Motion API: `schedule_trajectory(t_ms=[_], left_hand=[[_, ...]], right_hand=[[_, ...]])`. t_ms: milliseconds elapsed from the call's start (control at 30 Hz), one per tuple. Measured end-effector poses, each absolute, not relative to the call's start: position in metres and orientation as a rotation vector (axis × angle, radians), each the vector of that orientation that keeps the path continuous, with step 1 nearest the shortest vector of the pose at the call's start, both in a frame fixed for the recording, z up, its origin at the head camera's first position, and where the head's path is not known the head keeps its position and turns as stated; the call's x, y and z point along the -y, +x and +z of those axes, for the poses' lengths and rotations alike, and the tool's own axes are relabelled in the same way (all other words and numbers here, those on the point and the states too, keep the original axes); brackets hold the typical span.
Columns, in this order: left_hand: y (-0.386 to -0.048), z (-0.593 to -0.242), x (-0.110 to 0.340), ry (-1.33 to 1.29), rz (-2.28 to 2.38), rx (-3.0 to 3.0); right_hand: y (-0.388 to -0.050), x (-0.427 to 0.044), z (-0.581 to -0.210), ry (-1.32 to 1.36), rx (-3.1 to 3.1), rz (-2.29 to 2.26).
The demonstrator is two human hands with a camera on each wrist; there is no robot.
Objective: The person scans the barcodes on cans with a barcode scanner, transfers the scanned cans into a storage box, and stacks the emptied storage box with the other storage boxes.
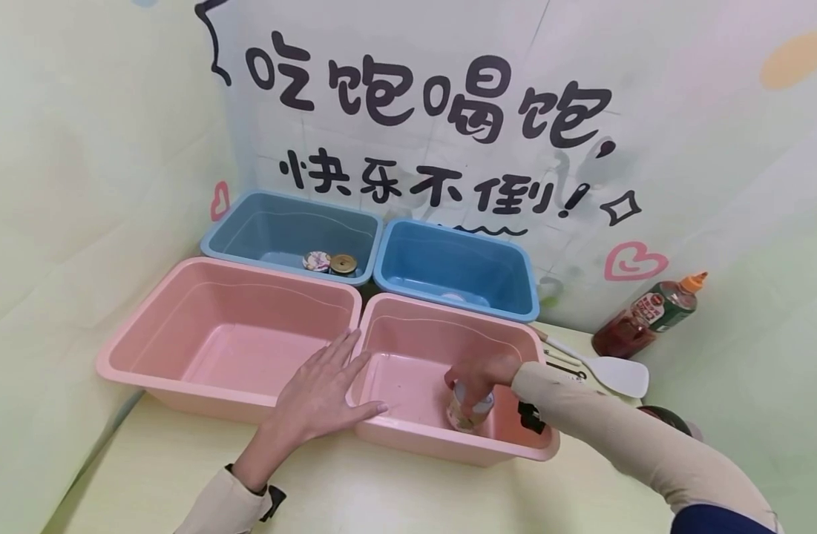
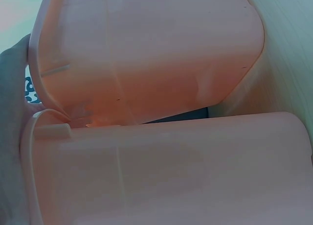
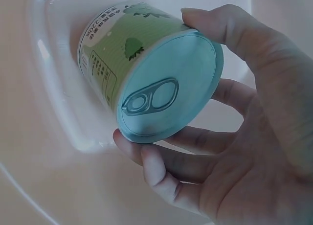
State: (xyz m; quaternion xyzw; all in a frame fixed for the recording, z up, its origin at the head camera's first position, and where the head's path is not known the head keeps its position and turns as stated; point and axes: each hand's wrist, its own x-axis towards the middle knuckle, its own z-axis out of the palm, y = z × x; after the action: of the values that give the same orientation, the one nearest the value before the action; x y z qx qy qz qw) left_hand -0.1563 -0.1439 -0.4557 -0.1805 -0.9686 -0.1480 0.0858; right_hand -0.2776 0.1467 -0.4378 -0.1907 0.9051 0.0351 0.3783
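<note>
Inside the right pink bin point(image 1: 408, 437), my right hand point(image 1: 483, 377) holds a pull-tab can point(image 1: 468, 417) near its rim. The right wrist view shows the can's green printed label point(image 3: 117, 58) and its silvery lid with a ring tab point(image 3: 151, 97). Thumb and fingers lie on opposite sides of the lid edge, and the can looks tilted there. My left hand point(image 1: 317, 394) rests with spread fingers across the adjoining rims of the right bin and the left pink bin point(image 1: 201, 393). In the left wrist view, part of that hand point(image 2: 12, 137) shows along the rims.
Behind stand two blue bins; the left one point(image 1: 291, 204) holds two round-topped items point(image 1: 343, 264), the right one point(image 1: 461, 233) a pale round item point(image 1: 452, 297). To the right are a white spatula point(image 1: 622, 376), a red sauce bottle point(image 1: 648, 317) and a dark round object point(image 1: 665, 419).
</note>
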Motion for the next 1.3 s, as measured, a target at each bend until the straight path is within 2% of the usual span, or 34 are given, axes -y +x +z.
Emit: schedule_trajectory(t_ms=[167,400,533,800,1300], left_hand=[[-0.156,-0.456,0.144,-0.544,-0.459,2.882],[-0.157,-0.455,0.145,-0.538,-0.475,2.888],[-0.157,-0.455,0.145,-0.535,-0.485,2.890],[-0.157,-0.455,0.144,-0.533,-0.482,2.905],[-0.157,-0.455,0.144,-0.531,-0.484,2.908]], right_hand=[[-0.284,-0.145,-0.425,-0.788,-2.314,0.197],[-0.289,-0.145,-0.401,-0.943,-2.341,0.187],[-0.290,-0.146,-0.389,-0.972,-2.344,0.138],[-0.286,-0.153,-0.359,-0.859,-2.337,-0.047],[-0.277,-0.190,-0.321,-0.949,-2.470,-0.158]])
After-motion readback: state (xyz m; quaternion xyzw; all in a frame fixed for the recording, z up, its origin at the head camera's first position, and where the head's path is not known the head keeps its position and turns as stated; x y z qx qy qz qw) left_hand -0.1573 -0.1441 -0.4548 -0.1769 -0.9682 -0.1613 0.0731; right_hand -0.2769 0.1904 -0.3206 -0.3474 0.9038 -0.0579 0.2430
